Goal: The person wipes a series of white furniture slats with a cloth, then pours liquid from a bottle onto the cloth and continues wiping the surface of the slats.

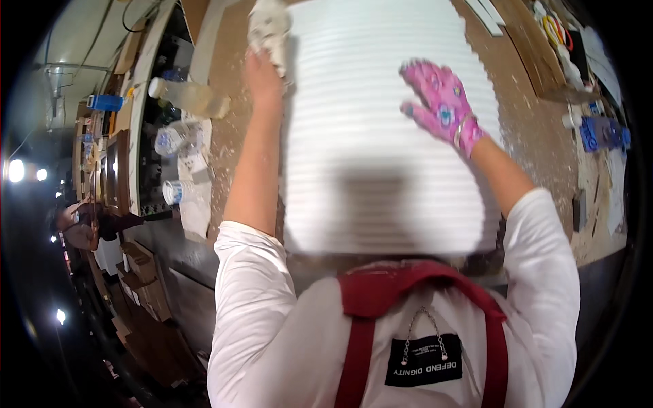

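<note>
Brown tabletop (537,153) is partly covered by a white sheet (360,136), long axis running forward; a cloth (269,27) is gripped at its left edge by the left hand (264,75); the right hand (441,100) is spread over its right half.

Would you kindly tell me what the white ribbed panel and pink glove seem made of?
White ribbed panel: perhaps foam or plastic, matte, given its glareless ridges. Pink glove: likely fabric, matte, given its printed-looking pattern and snug fit.
</note>
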Motion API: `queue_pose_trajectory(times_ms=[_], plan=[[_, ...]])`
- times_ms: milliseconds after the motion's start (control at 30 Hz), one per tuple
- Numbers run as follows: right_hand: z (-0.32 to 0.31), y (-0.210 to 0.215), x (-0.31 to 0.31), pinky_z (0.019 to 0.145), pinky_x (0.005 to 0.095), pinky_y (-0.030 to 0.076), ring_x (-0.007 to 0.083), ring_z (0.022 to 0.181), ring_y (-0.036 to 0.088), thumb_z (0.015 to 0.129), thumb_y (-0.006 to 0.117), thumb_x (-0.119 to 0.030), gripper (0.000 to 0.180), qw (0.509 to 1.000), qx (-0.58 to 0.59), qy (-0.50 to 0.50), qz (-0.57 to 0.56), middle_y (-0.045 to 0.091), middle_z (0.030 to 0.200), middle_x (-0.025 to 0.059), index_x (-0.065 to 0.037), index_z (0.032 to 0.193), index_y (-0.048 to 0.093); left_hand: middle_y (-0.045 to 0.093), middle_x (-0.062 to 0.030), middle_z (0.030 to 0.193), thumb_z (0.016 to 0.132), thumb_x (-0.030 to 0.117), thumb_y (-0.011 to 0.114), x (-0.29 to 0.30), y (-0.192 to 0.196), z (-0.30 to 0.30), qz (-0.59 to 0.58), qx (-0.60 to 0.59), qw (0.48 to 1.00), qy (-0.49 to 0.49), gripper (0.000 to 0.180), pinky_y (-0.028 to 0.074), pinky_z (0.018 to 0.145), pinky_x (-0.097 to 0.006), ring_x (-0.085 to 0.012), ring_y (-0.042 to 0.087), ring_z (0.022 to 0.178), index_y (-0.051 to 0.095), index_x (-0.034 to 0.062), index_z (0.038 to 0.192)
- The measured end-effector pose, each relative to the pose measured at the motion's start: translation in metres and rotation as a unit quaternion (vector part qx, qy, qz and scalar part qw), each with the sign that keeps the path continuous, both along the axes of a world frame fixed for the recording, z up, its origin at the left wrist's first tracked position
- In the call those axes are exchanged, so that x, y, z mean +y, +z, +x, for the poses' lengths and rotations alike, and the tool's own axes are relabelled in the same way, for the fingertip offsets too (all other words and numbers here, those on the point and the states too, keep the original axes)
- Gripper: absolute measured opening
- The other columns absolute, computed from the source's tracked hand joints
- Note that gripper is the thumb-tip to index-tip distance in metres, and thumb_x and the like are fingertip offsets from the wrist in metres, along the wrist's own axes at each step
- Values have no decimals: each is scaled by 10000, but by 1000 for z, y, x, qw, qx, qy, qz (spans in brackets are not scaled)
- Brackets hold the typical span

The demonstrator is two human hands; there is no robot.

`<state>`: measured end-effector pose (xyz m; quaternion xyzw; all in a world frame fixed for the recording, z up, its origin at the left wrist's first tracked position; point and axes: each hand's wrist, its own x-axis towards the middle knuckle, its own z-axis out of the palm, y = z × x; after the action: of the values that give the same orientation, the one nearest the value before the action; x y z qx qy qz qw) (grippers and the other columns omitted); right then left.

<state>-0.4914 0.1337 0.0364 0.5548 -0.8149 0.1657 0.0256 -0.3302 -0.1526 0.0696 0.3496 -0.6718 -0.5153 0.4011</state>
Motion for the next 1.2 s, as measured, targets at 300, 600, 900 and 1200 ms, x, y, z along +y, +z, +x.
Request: queue_pose_trajectory(times_ms=[300,600,900,1200], plan=[[60,76,19,881,328,500,178,992,607,898,578,-302,321,739,-587,143,-297,629,1031,53,-78,1128,582,313,-233,1464,766,361,741,180,33,121,-369,-263,841,-296,824,260,1117,-475,-386,313,1358,352,-24,1382],[160,4,53,1133,526,232,260,1401,295,923,474,-495,534,976,99,157,118,319,1519,62,-252,1395,418,350,-168,1457,544,538,825,214,-29,210,-381,-427,740,-352,1101,200,1123,-513,-340,260,1402,350,44,1406],[123,78,123,974,387,465,241,1150,550,944,479,-279,389,982,-102,-121,100,542,1305,119,-98,1287,519,298,-112,1520,513,480,857,213,-24,202,-365,-379,775,-350,1139,220,1116,-485,-283,288,1397,335,44,1426],[147,8,210,991,423,379,257,1098,538,801,558,-86,346,980,94,-130,118,601,1098,95,-133,1142,603,275,-141,1522,545,417,872,215,-20,206,-355,-384,775,-356,1132,221,1101,-513,-315,268,1400,294,43,1443]])
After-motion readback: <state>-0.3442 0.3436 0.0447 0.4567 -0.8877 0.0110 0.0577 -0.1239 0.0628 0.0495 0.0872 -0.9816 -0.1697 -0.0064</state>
